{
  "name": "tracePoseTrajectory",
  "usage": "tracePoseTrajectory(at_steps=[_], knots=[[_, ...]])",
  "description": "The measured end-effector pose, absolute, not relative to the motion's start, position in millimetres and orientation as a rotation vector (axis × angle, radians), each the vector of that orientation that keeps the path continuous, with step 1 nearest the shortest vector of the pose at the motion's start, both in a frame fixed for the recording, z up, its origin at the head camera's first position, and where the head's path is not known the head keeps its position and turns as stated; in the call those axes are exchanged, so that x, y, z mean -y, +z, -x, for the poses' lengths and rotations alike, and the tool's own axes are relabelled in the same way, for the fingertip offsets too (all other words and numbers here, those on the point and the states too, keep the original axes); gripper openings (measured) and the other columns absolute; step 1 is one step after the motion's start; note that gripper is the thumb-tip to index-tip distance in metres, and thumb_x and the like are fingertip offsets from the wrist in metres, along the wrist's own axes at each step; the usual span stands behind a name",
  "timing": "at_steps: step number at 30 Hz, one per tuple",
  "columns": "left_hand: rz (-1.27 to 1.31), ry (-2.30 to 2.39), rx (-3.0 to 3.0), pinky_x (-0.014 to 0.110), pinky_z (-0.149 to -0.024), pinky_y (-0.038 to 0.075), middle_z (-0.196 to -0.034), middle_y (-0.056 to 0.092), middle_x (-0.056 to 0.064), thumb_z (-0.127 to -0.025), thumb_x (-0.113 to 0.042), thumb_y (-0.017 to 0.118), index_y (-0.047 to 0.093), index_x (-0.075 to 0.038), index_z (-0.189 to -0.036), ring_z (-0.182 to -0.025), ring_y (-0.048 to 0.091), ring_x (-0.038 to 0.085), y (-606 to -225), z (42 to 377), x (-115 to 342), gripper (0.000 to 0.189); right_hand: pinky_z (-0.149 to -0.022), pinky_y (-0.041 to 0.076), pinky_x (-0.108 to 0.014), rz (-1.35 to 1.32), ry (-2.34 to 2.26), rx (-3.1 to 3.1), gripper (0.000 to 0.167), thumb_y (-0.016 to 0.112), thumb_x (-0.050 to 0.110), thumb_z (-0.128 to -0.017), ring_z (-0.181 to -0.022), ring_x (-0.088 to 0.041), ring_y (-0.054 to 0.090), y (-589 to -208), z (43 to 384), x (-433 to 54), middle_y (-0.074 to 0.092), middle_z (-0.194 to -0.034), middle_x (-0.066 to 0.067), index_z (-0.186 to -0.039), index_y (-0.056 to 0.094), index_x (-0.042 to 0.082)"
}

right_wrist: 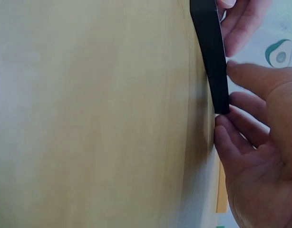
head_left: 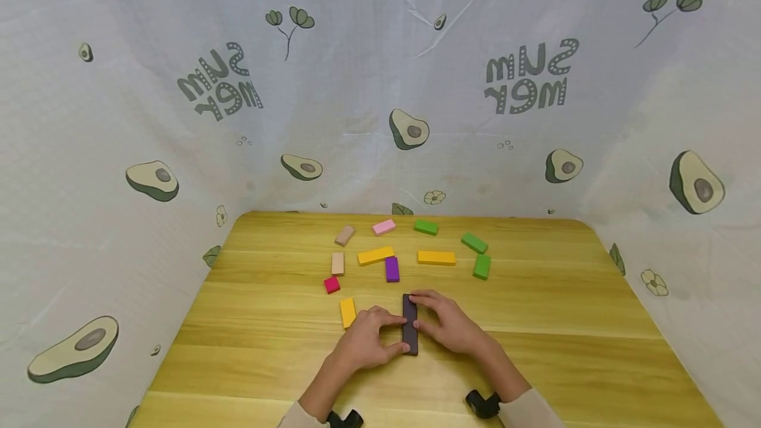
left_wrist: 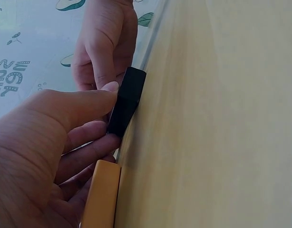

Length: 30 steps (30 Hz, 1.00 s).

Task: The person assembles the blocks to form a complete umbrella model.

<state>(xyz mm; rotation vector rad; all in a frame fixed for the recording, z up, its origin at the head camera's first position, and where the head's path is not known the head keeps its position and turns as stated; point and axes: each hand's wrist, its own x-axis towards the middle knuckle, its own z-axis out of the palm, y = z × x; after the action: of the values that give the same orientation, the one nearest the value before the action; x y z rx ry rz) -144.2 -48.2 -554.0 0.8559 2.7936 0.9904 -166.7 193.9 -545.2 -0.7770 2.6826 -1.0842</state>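
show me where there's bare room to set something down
The yellow wood-grain table is bare right of the right hand, out to the edge, and left of the small red block and the short yellow rectangular block. Crowded: around the long black bar, between that hand and the left hand, and beyond it, around the purple rectangular block.

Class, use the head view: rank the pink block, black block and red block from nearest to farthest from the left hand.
1. Black block, touching the left hand, to its right.
2. Red block, ahead and leftward.
3. Pink block, toward the back of the table.
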Motion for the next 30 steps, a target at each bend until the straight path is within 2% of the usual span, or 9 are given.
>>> tracePoseTrajectory(at_steps=[6,12,17,30], knots=[[-0.849,0.994,-2.789,0.032,-0.093,0.053,-0.113,0.075,-0.012,-0.087,-0.049,0.080,0.076,-0.026,-0.126,-0.107,0.064,0.007,-554.2,144.5,48.3,0.045,-0.115,0.040,-0.062,0.779,-1.078,-2.634,0.062,0.073,0.035,-0.097,-0.145,-0.039,0.046,-545.6,163.9,-195.3,0.047,-0.157,-0.013,-0.149,0.054,0.008],[-0.877,1.003,-2.791,0.030,-0.092,0.054,-0.113,0.076,-0.011,-0.087,-0.049,0.080,0.076,-0.024,-0.126,-0.107,0.065,0.007,-554.6,144.8,48.9,0.046,-0.114,0.040,-0.065,0.782,-1.054,-2.651,0.066,0.076,0.039,-0.094,-0.145,-0.041,0.044,-543.6,160.5,-194.8,0.041,-0.160,-0.013,-0.148,0.056,0.008],[-0.883,0.998,-2.798,0.029,-0.091,0.054,-0.112,0.076,-0.011,-0.087,-0.048,0.080,0.077,-0.024,-0.125,-0.106,0.066,0.008,-554.3,145.4,48.1,0.044,-0.113,0.041,-0.064,0.786,-1.045,-2.660,0.068,0.078,0.042,-0.092,-0.144,-0.040,0.045,-541.2,157.0,-195.4,0.043,-0.158,-0.012,-0.147,0.056,0.010],[-0.882,1.007,-2.792,0.027,-0.090,0.054,-0.112,0.076,-0.011,-0.087,-0.048,0.080,0.076,-0.024,-0.125,-0.105,0.065,0.007,-555.5,146.1,47.9,0.045,-0.116,0.039,-0.062,0.735,-0.988,-2.640,0.068,0.076,0.037,-0.094,-0.148,-0.040,0.041,-539.9,154.1,-194.8,0.038,-0.162,-0.011,-0.152,0.052,0.011]])
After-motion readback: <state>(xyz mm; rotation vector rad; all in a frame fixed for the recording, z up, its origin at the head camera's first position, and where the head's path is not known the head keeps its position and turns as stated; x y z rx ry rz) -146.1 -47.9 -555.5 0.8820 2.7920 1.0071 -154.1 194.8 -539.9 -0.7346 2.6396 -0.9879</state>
